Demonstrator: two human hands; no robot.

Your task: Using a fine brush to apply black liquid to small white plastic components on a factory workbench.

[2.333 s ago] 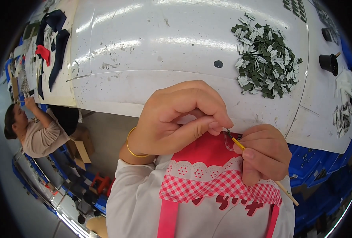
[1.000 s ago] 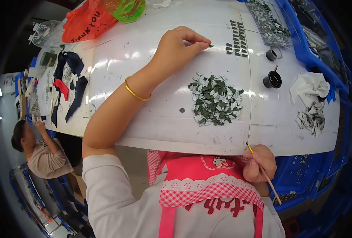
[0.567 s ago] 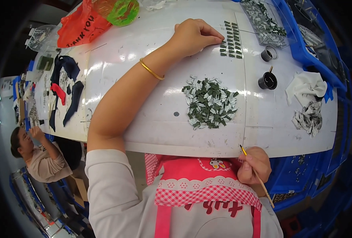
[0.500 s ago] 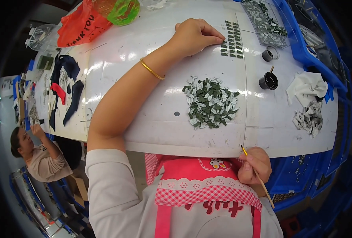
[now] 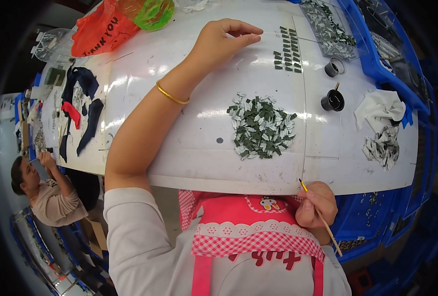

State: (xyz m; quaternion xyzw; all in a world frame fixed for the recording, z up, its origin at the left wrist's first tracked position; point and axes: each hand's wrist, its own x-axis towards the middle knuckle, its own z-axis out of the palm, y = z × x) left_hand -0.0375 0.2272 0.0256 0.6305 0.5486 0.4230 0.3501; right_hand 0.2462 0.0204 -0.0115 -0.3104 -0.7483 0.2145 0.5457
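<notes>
My left hand [image 5: 229,40] hovers over the far part of the white table, its fingers stretched out and slightly apart from the thumb, with nothing seen between them. Just to its right lie neat rows of small dark green pieces [image 5: 289,49]. Close to the table's near edge, my right hand [image 5: 318,204] grips a thin paintbrush [image 5: 322,217], its dark tip pointing up toward the table. Between the hands spreads a loose pile of small dark green and whitish pieces [image 5: 262,127].
Two small black cups [image 5: 333,100] [image 5: 333,68] stand to the right, the nearer with a stick in it. Beyond them are crumpled cloths [image 5: 381,111] and a blue crate [image 5: 401,84]. A clear tray of pieces [image 5: 325,29] sits at the back. A co-worker [image 5: 56,197] is at left.
My left hand has drawn back to the left, away from the rows of pieces, and its fingers have parted. My right hand keeps the paintbrush in nearly the same place.
</notes>
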